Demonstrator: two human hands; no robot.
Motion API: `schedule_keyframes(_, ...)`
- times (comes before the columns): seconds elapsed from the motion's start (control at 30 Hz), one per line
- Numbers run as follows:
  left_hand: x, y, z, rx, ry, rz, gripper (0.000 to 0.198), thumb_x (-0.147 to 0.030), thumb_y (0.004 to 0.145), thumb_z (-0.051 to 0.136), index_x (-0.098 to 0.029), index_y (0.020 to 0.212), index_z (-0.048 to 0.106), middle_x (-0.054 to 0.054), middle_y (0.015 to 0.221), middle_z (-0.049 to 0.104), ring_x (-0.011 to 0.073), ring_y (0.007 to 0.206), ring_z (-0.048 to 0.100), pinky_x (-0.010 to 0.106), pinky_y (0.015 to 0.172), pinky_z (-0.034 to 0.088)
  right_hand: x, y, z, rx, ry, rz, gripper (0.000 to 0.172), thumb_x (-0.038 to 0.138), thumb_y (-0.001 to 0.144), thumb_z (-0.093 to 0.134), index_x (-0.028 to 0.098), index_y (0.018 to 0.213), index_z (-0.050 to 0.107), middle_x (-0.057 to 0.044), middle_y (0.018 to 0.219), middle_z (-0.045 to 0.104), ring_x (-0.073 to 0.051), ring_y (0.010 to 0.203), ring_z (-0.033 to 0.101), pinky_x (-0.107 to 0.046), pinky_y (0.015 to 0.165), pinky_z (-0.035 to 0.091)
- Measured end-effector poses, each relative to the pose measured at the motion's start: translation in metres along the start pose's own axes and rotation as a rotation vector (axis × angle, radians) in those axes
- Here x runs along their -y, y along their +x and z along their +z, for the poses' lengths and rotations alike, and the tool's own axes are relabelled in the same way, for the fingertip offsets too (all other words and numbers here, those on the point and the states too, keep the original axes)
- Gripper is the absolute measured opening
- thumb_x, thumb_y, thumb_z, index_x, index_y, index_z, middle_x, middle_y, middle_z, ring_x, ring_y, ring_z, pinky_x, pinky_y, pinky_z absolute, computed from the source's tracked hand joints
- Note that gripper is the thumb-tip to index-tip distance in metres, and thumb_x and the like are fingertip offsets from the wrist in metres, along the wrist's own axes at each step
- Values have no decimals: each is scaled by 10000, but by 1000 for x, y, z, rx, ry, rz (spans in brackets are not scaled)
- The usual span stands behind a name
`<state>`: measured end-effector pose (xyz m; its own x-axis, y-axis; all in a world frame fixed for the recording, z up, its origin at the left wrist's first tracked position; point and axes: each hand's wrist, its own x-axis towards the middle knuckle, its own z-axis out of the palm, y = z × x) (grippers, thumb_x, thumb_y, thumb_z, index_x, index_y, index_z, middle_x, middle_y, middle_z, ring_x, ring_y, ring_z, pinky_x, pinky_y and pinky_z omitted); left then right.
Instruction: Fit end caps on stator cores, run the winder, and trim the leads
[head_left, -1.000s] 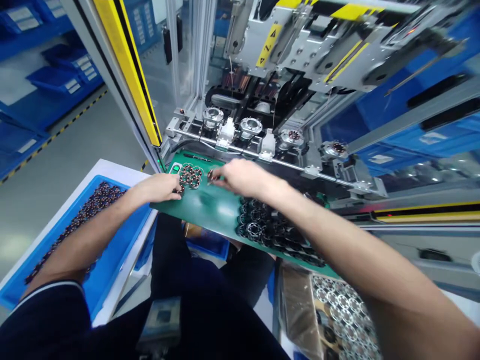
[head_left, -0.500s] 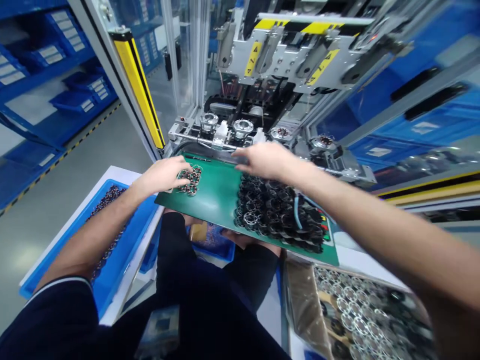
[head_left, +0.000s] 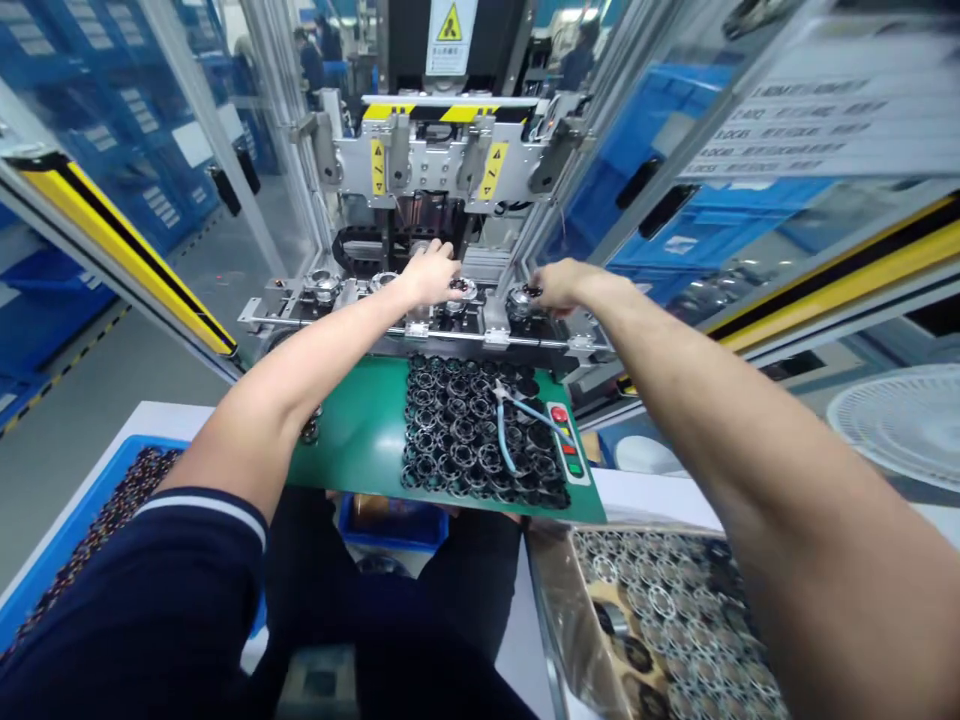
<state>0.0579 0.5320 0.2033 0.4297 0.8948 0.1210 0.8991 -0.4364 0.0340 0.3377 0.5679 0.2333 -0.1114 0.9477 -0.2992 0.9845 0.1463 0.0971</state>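
My left hand (head_left: 433,272) reaches to the machine's fixture row, fingers bent down round a small copper-wound stator (head_left: 459,286) on the third fixture (head_left: 456,303). At the rightmost fixture (head_left: 520,304), my right hand (head_left: 561,286) has its fingertips closed on another dark, copper-coloured stator (head_left: 534,291), partly hidden by the fingers. Several black ring-shaped parts (head_left: 450,430) stand in close rows on the green mat (head_left: 360,425). Blue-handled cutting pliers (head_left: 504,435) lie on top of these rings. A few wound stators (head_left: 311,428) on the mat's left are mostly covered by my left arm.
A press head (head_left: 431,165) with yellow warning labels hangs above the fixtures. Red and green buttons (head_left: 568,445) sit at the mat's right. A blue tray (head_left: 142,440) of stators is at left, a lined box (head_left: 577,620) of metal rings at lower right. Yellow-fronted posts (head_left: 142,255) flank the opening.
My left hand has left the stators on the mat and moved forward and right to the third fixture. My right hand has moved to the rightmost fixture. The view has turned right.
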Motion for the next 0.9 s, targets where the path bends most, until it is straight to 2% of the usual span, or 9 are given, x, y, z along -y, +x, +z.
schedule_keyframes(0.13,0,30,20,15,12,-5,531,-504,1149,811,-69,1442,897,322,1667,744,526,1696,586,664,1447,528,-11,29,30,85,111,6,240,284,1037,1015,150,1219,934,-169,992,935,-343,958,948,-420,846,770)
schedule_keyframes(0.3,4,46,22,62,47,19,507,-557,1096,857,-115,1321,967,274,1664,741,521,1693,559,641,1480,484,-11,47,32,176,172,19,279,276,966,1109,115,978,881,-174,963,920,-323,936,925,-442,813,752)
schedule_keyframes(0.37,4,48,24,111,71,35,549,-590,1112,818,-110,1323,981,278,1656,751,527,1689,552,637,1470,499,-11,46,23,196,170,12,318,269,937,1132,102,921,861,-180,994,931,-304,927,919,-427,803,737)
schedule_keyframes(0.43,3,49,27,171,93,42,624,-616,1150,736,-86,1371,979,292,1639,765,526,1669,569,621,1430,547,-12,42,7,199,165,5,385,329,993,1088,64,878,833,-198,1027,935,-252,908,912,-384,821,708)
schedule_keyframes(0.57,1,45,32,229,117,48,714,-583,1223,525,-79,1485,957,282,1622,781,480,1611,631,553,1345,623,-21,21,-44,153,163,-4,718,539,1206,628,-34,779,701,-223,997,890,-129,886,888,-336,846,588)
schedule_keyframes(0.63,0,42,31,213,124,61,709,-530,1228,469,-89,1490,958,274,1640,773,468,1607,630,546,1338,624,-29,1,-67,115,168,-23,760,599,1177,494,-17,758,646,-212,990,873,-103,868,878,-338,811,539)
schedule_keyframes(0.73,0,37,28,157,132,77,687,-495,1199,490,-70,1463,961,281,1691,741,492,1638,591,569,1342,612,-44,-53,-77,47,145,-88,733,668,1116,604,-15,870,700,-151,955,880,-78,767,858,-311,751,477)
schedule_keyframes(0.8,-1,33,29,119,130,75,682,-496,1188,505,-63,1453,961,283,1698,732,508,1656,568,580,1336,610,-50,-109,-61,-25,134,-224,644,664,1111,765,27,1023,803,-49,827,854,-66,637,812,-265,705,451)
schedule_keyframes(0.9,-6,26,34,74,118,55,682,-474,1194,485,-56,1457,955,295,1658,745,505,1645,576,586,1294,628,-46,-217,-9,-86,359,-725,480,643,1194,853,232,948,824,42,697,776,-89,512,699,-221,538,466)
